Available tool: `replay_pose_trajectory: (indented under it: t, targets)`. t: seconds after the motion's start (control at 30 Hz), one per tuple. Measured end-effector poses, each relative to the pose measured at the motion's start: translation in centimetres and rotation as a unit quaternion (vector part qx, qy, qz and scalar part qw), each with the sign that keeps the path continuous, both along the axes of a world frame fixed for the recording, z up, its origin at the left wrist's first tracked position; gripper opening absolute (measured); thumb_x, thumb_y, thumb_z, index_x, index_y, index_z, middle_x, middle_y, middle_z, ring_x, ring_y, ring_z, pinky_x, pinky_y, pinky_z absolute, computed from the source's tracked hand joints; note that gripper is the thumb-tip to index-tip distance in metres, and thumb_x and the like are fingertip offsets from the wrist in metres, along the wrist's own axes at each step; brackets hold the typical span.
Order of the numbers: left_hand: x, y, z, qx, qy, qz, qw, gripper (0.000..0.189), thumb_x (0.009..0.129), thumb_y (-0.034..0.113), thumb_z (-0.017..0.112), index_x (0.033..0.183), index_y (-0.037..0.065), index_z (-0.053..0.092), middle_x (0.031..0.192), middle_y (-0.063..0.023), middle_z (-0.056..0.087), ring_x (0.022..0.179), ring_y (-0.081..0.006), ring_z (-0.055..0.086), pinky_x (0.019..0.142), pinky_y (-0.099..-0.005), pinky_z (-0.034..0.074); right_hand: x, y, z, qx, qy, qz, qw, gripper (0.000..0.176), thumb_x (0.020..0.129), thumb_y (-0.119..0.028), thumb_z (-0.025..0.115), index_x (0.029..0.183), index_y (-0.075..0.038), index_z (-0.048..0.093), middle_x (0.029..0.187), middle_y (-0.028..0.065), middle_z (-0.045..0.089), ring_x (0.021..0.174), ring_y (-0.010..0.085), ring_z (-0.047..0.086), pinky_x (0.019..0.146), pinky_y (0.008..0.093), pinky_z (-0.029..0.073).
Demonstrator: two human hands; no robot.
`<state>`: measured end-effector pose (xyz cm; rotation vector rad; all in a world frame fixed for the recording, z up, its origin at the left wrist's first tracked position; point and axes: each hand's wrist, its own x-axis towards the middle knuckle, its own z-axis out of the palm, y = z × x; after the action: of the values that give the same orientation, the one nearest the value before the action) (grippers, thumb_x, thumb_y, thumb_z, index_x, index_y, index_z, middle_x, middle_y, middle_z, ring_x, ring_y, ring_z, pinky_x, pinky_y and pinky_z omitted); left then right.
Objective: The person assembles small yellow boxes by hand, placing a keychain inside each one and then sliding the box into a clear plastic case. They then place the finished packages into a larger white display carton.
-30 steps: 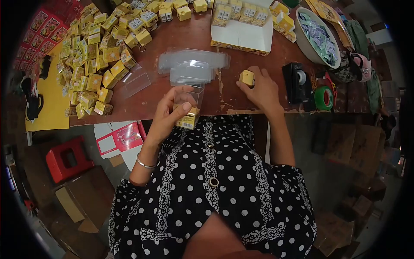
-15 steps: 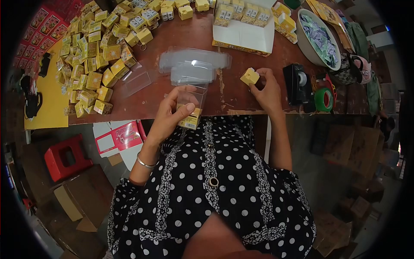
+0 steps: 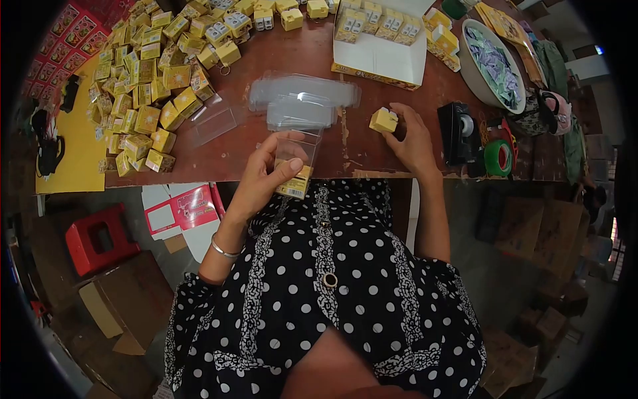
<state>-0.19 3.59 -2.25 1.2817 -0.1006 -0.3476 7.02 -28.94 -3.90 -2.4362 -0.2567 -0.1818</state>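
My left hand (image 3: 269, 169) grips a clear plastic box (image 3: 297, 147) in front of my body. A yellow printed piece with a barcode (image 3: 292, 189) fills its lower end, and the upper end is see-through. Over the table on the right, my right hand (image 3: 413, 143) has its thumb and fingertips around the edge of a small yellow block-shaped box (image 3: 383, 120). Beyond my left hand lie stacked clear plastic sleeves (image 3: 299, 100), with another clear sleeve (image 3: 214, 126) off to the left.
Many small yellow boxes (image 3: 146, 120) are heaped on the left. A display tray (image 3: 379, 63) at the back holds several more. To the right are a tape dispenser (image 3: 457, 133), a green tape roll (image 3: 498, 157) and a bowl of sachets (image 3: 470, 80). A red stool (image 3: 100, 239) stands below.
The small yellow box at my right fingertips has turned slightly and sits a little lower. My left hand keeps its hold on the clear box. The view has shifted slightly.
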Motion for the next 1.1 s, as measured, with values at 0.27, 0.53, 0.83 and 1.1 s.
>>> replay_pose_trajectory:
  t: [0.27, 0.53, 0.83, 1.1]
  targets:
    - [0.2, -0.3, 0.5, 0.021, -0.013, 0.005, 1.0, 0.054, 0.096, 0.024, 0.074, 0.139, 0.001, 0.052, 0.109, -0.0025, 0.064, 0.1, -0.0098, 0.062, 0.088, -0.0251, 0.05, -1.2, 0.9, 4.1, -0.015, -0.196, 0.056, 0.979, 0.05, 0.076, 0.003, 0.076, 0.123, -0.006, 0.061, 0.121, 0.0133, 0.066, 0.115, 0.032, 0.062, 0.103, 0.0427, 0.048]
    - [0.2, -1.2, 1.0, 0.023, -0.024, 0.007, 0.999, 0.054, 0.094, 0.019, 0.075, 0.14, 0.003, 0.052, 0.111, -0.0034, 0.064, 0.103, -0.0103, 0.061, 0.09, -0.0262, 0.05, -2.2, 2.4, 10.2, -0.029, -0.396, 0.094, 0.913, 0.058, 0.07, 0.002, 0.077, 0.125, -0.006, 0.061, 0.12, 0.0119, 0.065, 0.114, 0.0349, 0.06, 0.106, 0.051, 0.047]
    - [0.9, -3.7, 0.4, 0.122, -0.108, 0.038, 0.986, 0.063, 0.088, 0.015, 0.081, 0.142, 0.003, 0.051, 0.123, -0.0072, 0.065, 0.109, -0.0159, 0.063, 0.094, -0.0305, 0.052, -3.1, 5.3, 11.0, 0.1, -0.209, 0.127, 0.964, 0.053, 0.077, 0.003, 0.073, 0.127, -0.001, 0.058, 0.122, 0.0113, 0.064, 0.118, 0.0241, 0.061, 0.106, 0.0363, 0.046]
    - [1.0, -4.8, 1.2, 0.043, -0.12, 0.049, 0.991, 0.066, 0.086, 0.012, 0.083, 0.143, 0.003, 0.05, 0.114, -0.0072, 0.069, 0.1, -0.0135, 0.066, 0.089, -0.0289, 0.054, -3.2, 7.0, 10.9, 0.129, -0.113, 0.136, 0.976, 0.046, 0.079, -0.001, 0.074, 0.123, -0.001, 0.062, 0.121, 0.0099, 0.064, 0.115, 0.0207, 0.061, 0.102, 0.0336, 0.047]
